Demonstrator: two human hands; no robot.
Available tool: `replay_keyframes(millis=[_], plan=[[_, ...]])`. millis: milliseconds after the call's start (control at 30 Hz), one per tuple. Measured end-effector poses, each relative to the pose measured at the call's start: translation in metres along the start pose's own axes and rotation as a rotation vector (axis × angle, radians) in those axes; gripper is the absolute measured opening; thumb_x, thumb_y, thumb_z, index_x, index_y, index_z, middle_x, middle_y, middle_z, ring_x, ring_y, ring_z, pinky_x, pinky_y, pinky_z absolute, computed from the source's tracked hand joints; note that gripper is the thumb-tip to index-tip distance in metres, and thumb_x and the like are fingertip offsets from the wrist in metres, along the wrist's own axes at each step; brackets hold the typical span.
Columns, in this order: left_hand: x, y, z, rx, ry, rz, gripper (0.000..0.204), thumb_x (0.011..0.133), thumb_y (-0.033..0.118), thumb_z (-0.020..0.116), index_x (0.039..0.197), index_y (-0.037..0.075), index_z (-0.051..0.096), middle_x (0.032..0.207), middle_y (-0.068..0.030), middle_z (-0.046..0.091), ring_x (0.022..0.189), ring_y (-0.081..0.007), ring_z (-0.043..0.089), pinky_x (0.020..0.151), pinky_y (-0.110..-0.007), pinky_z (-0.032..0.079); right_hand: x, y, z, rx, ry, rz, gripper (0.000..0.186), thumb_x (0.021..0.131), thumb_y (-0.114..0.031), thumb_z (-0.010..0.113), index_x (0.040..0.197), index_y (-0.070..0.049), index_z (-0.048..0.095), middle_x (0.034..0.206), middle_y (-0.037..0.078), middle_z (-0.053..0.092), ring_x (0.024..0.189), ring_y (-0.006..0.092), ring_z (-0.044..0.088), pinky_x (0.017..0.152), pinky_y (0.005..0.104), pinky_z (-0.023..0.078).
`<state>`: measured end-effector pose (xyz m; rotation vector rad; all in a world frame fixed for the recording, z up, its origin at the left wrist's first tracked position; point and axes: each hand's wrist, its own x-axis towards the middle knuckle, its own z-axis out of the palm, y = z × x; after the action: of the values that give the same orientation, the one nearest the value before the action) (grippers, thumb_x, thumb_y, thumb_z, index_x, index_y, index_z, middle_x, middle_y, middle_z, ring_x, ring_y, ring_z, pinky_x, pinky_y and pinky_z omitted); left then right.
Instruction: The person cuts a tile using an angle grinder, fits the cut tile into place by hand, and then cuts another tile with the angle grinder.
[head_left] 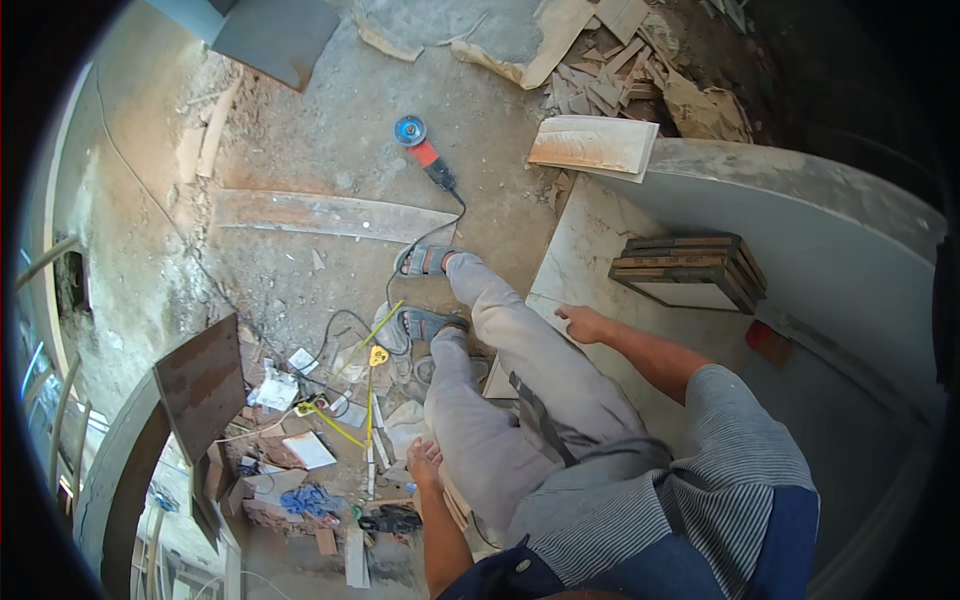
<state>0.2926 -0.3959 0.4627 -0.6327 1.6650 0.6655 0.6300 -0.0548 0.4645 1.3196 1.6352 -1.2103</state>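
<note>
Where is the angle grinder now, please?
In the head view, the angle grinder lies on the floor, upper centre, beyond the right end of the long board.

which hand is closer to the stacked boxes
The right hand: it is on the same side of the trousers as the boxes, whereas the left hand is on the opposite side.

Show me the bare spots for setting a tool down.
Barest: the dusty floor beyond the long plank, left of the angle grinder; also the pale slab surface left of the stacked cartons, beyond the right hand. Crowded: floor left of the left hand, with papers and blue cloth; also the scrap pile.
</note>
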Motion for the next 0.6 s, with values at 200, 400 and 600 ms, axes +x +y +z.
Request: replay_keyframes(millis=[200,400,600], plan=[[-0.034,0.026,-0.045,-0.023,-0.012,0.195,0.044,0.096,0.036,0.05,0.13,0.008,0.046,0.11,-0.0103,0.058,0.09,-0.0233,0.057,0.075,-0.036,0.047,-0.067,-0.043,-0.014,0.272,0.12,-0.007,0.049,0.075,-0.019,0.059,0.119,0.003,0.059,0.118,0.024,0.061,0.113,0.0353,0.057,0.094,0.0396,0.046],[-0.074,0.063,-0.105,-0.132,0.035,0.454,0.044,0.095,0.038,0.051,0.128,0.008,0.046,0.106,-0.0092,0.056,0.087,-0.0219,0.056,0.076,-0.036,0.047,-0.12,-0.067,-0.002,0.415,0.295,-0.078,0.047,0.075,-0.022,0.061,0.115,0.002,0.062,0.109,0.023,0.065,0.105,0.0347,0.062,0.09,0.0378,0.047],[-0.093,0.07,-0.137,-0.199,0.038,0.545,0.04,0.096,0.036,0.049,0.121,0.005,0.05,0.101,-0.0084,0.058,0.084,-0.0201,0.057,0.075,-0.034,0.048,-0.139,-0.046,0.026,0.461,0.382,-0.049,0.041,0.073,-0.022,0.061,0.106,0.002,0.065,0.096,0.022,0.068,0.085,0.0327,0.067,0.074,0.0397,0.052]])
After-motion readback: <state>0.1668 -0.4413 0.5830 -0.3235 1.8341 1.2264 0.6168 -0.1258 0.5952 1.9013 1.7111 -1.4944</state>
